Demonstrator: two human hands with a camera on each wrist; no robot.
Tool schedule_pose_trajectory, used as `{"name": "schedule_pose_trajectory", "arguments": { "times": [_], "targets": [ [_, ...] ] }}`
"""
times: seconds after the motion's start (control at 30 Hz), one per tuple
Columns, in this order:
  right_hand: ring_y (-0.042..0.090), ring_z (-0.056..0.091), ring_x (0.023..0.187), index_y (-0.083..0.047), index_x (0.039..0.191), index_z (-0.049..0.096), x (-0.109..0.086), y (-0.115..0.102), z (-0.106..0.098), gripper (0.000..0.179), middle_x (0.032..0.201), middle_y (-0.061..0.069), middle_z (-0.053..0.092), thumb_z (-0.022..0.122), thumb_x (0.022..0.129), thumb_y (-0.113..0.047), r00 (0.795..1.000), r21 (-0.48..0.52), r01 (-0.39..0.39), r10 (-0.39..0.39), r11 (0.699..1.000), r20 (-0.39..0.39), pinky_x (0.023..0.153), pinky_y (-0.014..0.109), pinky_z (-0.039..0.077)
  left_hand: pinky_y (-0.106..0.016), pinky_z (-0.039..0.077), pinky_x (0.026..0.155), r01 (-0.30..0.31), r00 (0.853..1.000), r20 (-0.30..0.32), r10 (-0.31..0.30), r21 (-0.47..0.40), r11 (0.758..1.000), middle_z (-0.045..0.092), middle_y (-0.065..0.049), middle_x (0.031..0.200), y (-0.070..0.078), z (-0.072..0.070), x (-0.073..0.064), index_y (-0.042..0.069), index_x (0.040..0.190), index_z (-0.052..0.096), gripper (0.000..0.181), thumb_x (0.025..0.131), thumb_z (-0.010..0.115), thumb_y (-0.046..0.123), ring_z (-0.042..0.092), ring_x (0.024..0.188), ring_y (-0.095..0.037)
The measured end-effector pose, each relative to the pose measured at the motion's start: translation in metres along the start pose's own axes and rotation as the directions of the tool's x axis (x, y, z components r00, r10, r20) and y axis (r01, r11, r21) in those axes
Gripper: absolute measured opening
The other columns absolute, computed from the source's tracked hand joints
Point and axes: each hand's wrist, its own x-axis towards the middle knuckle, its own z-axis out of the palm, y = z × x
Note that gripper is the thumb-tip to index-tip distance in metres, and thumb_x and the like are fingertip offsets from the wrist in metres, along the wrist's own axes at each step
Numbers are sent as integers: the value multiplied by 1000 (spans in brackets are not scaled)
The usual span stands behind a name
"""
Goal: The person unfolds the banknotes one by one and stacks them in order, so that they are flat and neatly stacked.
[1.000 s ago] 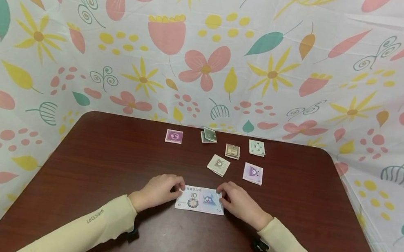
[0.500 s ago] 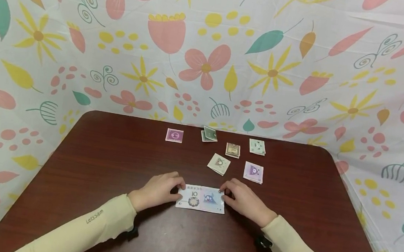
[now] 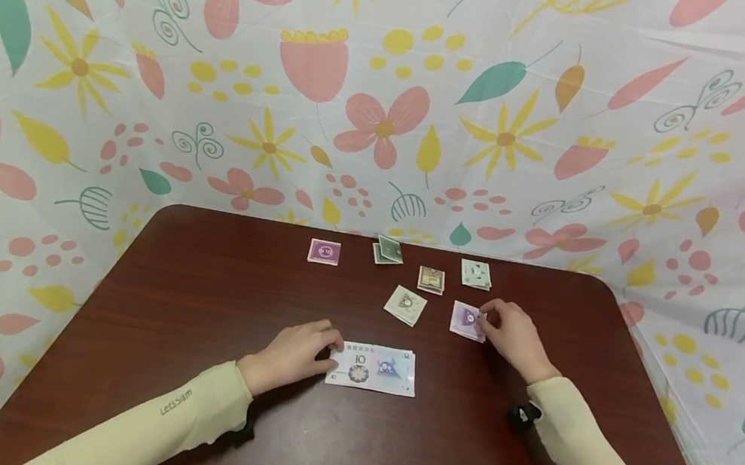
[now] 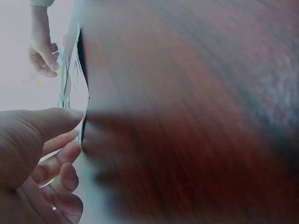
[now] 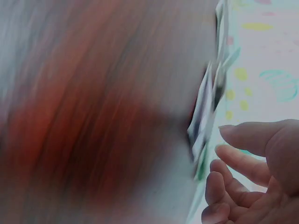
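On the table lies a pale blue-and-white play banknote (image 3: 375, 369) marked 10, flattened out, with a second paper edge showing at its right end. My left hand (image 3: 298, 353) pinches its left edge; in the left wrist view the thumb lies against the raised paper (image 4: 77, 91). My right hand (image 3: 520, 337) is beside a purple folded note (image 3: 464, 319), its fingertips overlapping the note's right edge in the head view. In the right wrist view the thumb (image 5: 247, 135) and forefinger are apart, with nothing between them, and folded notes stand just beyond.
Behind the purple note are other folded notes: a beige one (image 3: 406, 306), a brown one (image 3: 431, 280), a pale green one (image 3: 476, 274), a dark green one (image 3: 389, 250) and a magenta one (image 3: 324, 252). A flowered cloth (image 3: 387, 98) hangs along the table's (image 3: 203, 283) back edge.
My right hand has left the flat banknote's right end and moved away and to the right, up to the purple folded note. My left hand stays at the banknote's left edge.
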Motion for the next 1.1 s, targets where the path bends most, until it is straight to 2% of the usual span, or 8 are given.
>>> {"name": "schedule_pose_trajectory", "arguments": {
  "times": [0.13,0.3,0.57,0.73,0.93,1.1],
  "targets": [
    [33,56,87,5,121,65,1,13,-1,35,99,19,62,75,95,-17,998,5,-55,55,998,43,79,51,48,-28,50,67,0,1000,3,0,5,1000,62,4,99,-2,2,0,17,106,71,19,92,82,24,59,81,-10],
    [37,56,96,3,132,61,5,22,2,46,108,23,61,75,95,-21,993,17,-71,69,997,95,84,55,48,-28,49,67,1,1000,6,-1,1,1000,62,4,99,-2,3,1,18,107,71,19,92,82,24,58,80,-9],
    [37,53,98,4,117,64,9,21,0,35,105,23,60,77,93,-18,991,26,-45,41,999,124,87,55,47,-30,51,68,14,1000,9,-14,0,1000,63,4,101,0,2,1,17,107,72,19,92,81,24,60,83,-10],
    [38,54,99,5,110,60,8,18,-1,36,107,25,59,80,91,-18,988,42,-77,70,996,137,89,54,46,-30,51,69,15,1000,12,-15,6,1000,63,3,101,0,1,1,17,107,72,18,93,81,24,60,83,-11],
    [30,54,83,-1,112,50,6,12,-1,38,97,17,60,78,92,-17,976,74,-150,136,986,171,75,43,45,-29,51,68,7,1000,13,-8,16,1000,62,3,100,0,1,0,17,107,71,18,93,81,24,60,83,-11],
    [25,56,77,-1,117,53,1,9,1,35,90,11,63,76,94,-13,983,93,-142,129,986,134,72,38,44,-28,50,67,-3,1000,12,3,19,1000,62,3,100,0,2,0,17,107,70,19,93,80,24,58,81,-11]
  ]
}}
